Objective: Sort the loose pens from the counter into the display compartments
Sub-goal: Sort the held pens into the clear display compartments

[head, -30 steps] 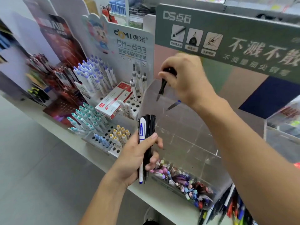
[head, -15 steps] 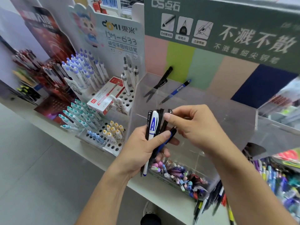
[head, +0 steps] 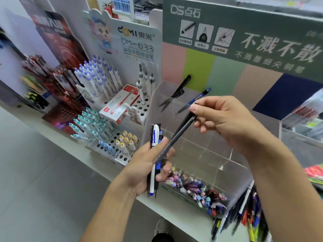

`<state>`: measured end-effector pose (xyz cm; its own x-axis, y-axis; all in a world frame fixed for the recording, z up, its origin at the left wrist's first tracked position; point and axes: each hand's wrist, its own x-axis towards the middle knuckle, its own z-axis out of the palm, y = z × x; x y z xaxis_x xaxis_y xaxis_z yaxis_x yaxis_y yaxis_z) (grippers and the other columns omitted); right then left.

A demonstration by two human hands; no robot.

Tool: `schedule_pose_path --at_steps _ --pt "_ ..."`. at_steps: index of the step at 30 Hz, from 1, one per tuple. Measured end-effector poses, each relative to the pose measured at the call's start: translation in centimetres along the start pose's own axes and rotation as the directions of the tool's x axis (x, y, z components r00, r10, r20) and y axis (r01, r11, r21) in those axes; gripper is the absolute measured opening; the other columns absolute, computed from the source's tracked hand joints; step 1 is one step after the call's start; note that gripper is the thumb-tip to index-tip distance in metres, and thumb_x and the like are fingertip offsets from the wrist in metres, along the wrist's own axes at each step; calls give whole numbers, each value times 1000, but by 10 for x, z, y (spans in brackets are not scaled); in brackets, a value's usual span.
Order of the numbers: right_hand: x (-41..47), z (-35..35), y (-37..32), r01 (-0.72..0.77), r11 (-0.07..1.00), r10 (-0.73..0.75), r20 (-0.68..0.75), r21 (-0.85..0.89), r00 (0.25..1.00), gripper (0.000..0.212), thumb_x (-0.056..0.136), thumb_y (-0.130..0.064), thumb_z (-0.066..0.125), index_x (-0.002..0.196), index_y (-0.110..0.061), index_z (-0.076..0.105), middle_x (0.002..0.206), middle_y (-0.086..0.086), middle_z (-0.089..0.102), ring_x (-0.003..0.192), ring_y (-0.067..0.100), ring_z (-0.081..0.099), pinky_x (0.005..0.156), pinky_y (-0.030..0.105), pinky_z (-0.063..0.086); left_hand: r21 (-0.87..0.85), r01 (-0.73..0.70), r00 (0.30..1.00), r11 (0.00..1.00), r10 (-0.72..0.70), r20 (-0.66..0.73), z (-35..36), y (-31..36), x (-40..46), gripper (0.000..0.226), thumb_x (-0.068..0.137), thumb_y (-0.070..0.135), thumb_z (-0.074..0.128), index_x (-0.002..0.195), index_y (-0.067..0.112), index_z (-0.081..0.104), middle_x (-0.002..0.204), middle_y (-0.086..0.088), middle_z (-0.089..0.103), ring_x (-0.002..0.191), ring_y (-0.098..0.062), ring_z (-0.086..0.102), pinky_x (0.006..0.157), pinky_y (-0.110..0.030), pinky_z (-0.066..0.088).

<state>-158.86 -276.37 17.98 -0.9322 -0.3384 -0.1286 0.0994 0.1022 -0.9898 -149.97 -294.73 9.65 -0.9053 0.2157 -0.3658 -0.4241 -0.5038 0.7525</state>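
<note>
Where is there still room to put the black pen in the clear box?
The clear box has room: its back row holds only one black pen and one blue pen, and the sections below them look bare. The tray of colourful pens in front is packed full.

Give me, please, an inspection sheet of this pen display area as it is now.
Surface: white counter, crowded with display stands.
Job's things: black pen in the right hand; pen bundle in the left hand; clear acrylic display holds one black pen and one blue pen.
Clutter: red-and-white pen box on the peg stand.
Grippers: right hand pinches; left hand grips.
Cables: nothing seen.
Surroundings: green sign, grey floor.
</note>
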Motion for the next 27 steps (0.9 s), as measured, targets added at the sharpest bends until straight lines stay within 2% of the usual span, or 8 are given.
schedule_pose_path --at_steps 2,4,6,8,12,17,21,27 --pt "1 -7 -18 168 985 -173 -150 -43 973 10 96 -5 64 88 -2 68 70 8 66 57 11 65 55 18 55 41 -15 993 999 20 -120 -9 -2 2 33 89 36 65 87 16 38 65 1 45 40 -8 35 32 -16 25" --pt "5 -7 -38 371 899 -424 -245 -235 872 6 97 -10 66 92 -8 69 79 5 71 66 13 72 62 23 60 234 -28 967 972 86 -241 -16 -3 6 39 83 43 68 84 18 38 61 0 37 40 -9 29 35 -19 22" --pt "19 2 -47 495 728 -641 -217 -474 736 6 98 -15 67 97 -9 68 85 3 71 69 12 73 64 21 59 397 -25 947 918 150 -285 -18 -2 7 43 81 53 68 84 19 41 62 -2 32 43 -12 24 40 -22 18" --pt "44 14 -43 504 546 -751 -124 -670 648 12 98 -17 66 100 -7 69 92 4 69 72 9 69 65 21 56 377 -6 950 926 124 -288 -17 -1 9 41 91 56 56 89 16 47 61 1 33 45 -12 22 42 -24 15" --pt "80 25 -32 481 440 -757 -25 -758 653 15 97 -15 61 101 -2 67 94 6 66 76 23 66 72 42 56 316 -19 972 949 92 -217 -14 1 7 30 107 37 41 102 12 57 65 1 43 44 -11 28 44 -24 17" --pt "78 7 -54 525 452 -764 -10 -721 645 16 98 -16 62 104 -2 67 95 10 69 73 17 71 65 30 59 356 -121 981 927 166 -99 -15 1 1 26 104 33 46 120 21 63 71 1 54 45 -10 34 39 -21 23" --pt "72 3 -46 543 305 -743 161 -783 650 13 95 -11 62 103 -4 69 96 8 69 82 25 67 77 43 57 273 -173 958 946 226 -176 -13 1 4 29 92 39 57 117 30 65 83 -6 68 46 -11 41 38 -19 31" --pt "64 2 -45 561 266 -765 182 -784 617 16 96 -8 60 107 -1 70 98 11 69 83 26 68 79 41 57 240 -198 923 950 264 -281 -9 3 9 22 99 30 57 120 31 65 85 -5 73 46 -10 41 38 -17 32"
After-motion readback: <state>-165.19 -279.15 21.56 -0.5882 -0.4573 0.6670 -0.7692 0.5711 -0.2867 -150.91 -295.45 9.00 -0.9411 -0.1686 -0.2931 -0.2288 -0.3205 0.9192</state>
